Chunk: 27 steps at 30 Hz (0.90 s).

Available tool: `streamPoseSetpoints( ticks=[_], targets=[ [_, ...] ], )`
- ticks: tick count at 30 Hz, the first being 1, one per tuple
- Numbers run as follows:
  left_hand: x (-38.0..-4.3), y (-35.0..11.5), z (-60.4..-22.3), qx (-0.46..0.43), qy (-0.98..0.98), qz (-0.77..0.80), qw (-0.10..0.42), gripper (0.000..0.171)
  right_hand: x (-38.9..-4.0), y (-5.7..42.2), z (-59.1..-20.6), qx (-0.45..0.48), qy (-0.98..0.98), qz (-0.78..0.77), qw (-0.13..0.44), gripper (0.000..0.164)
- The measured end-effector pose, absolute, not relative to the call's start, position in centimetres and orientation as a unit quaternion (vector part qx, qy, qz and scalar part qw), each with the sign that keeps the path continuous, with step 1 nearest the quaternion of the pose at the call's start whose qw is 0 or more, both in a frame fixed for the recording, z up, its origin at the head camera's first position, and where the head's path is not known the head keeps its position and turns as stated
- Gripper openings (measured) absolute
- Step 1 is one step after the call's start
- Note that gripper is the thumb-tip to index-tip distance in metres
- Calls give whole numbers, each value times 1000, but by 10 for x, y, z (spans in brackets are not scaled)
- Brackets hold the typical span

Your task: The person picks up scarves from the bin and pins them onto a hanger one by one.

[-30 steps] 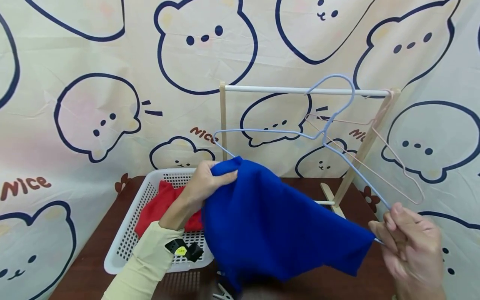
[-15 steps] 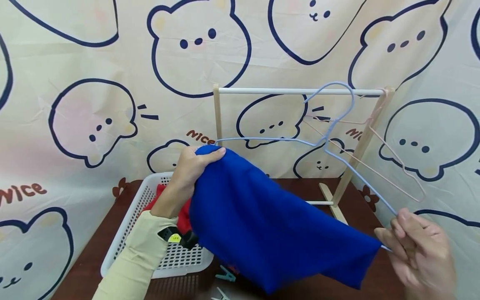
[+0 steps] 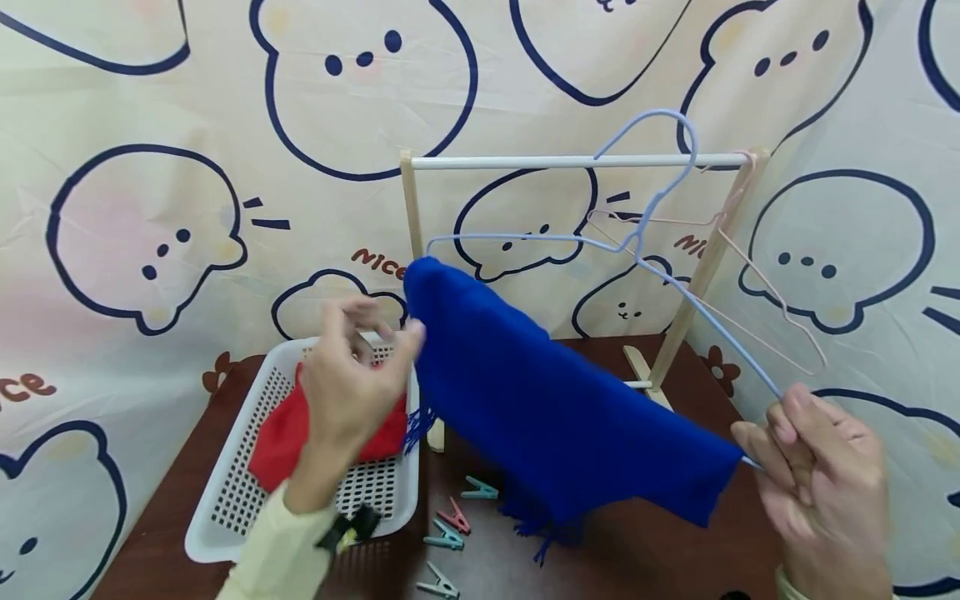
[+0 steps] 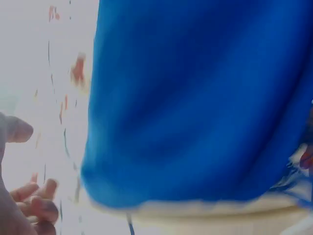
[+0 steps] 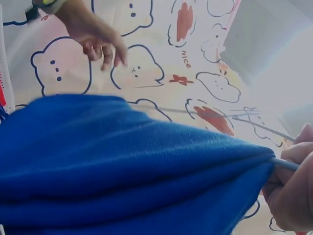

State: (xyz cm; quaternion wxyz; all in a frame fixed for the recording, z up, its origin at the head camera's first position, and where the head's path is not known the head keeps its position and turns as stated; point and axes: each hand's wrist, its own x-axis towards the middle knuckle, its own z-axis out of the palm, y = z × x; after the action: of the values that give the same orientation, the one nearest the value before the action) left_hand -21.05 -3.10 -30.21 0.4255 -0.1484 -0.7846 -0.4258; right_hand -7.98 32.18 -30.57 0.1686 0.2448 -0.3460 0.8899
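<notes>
A blue fringed scarf [image 3: 540,392] hangs folded over the lower bar of a light blue clothes hanger [image 3: 716,327], which slants down toward the right. My right hand [image 3: 825,475] grips the hanger at its lower right corner, beside the scarf's edge; the right wrist view shows the bar passing into those fingers. Clear of the cloth, my left hand [image 3: 352,383] is just left of the scarf's upper left corner, thumb and fingers parted and loosely bent. In the left wrist view that hand's fingers [image 4: 41,205] have nothing between them, with the scarf [image 4: 186,107] close by.
A white basket [image 3: 206,533] with a red cloth [image 3: 281,442] stands at left on the brown table. Several clothespins [image 3: 453,517] lie in front. Behind is a wooden rack with a white rail [image 3: 510,162]; a pink hanger [image 3: 783,312] hangs at its right end.
My left hand has let go of the scarf's upper left corner and moved left and down. The scarf stays on the hanger, now raised slightly, and my right hand keeps its grip.
</notes>
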Motion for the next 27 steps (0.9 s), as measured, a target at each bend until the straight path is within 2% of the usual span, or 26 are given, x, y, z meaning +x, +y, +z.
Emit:
streamPoseSetpoints(
  ticks=[2, 4, 7, 10, 19, 23, 27],
  targets=[
    [-191, -16, -311, -219, -761, -404, 458, 38, -85, 317, -301, 254, -329, 894, 166, 50],
    [-175, 3, -320, -284, -746, -380, 467, 39, -89, 311, -297, 249, -324, 897, 169, 49],
    [-158, 32, -331, -342, -739, -369, 449, 44, -94, 303, -292, 234, -329, 897, 178, 47],
    [-149, 52, -339, -358, -746, -362, 429, 49, -97, 294, -290, 229, -329, 897, 188, 45],
    [-148, 82, -349, -393, -739, -287, 466, 73, -96, 275, -288, 231, -337, 891, 198, 48],
    [-151, 85, -348, -403, -732, -266, 481, 69, -92, 272, -292, 225, -347, 891, 188, 48],
    [-154, 85, -347, -403, -725, -251, 499, 57, -91, 269, -294, 226, -349, 891, 181, 48]
  ],
)
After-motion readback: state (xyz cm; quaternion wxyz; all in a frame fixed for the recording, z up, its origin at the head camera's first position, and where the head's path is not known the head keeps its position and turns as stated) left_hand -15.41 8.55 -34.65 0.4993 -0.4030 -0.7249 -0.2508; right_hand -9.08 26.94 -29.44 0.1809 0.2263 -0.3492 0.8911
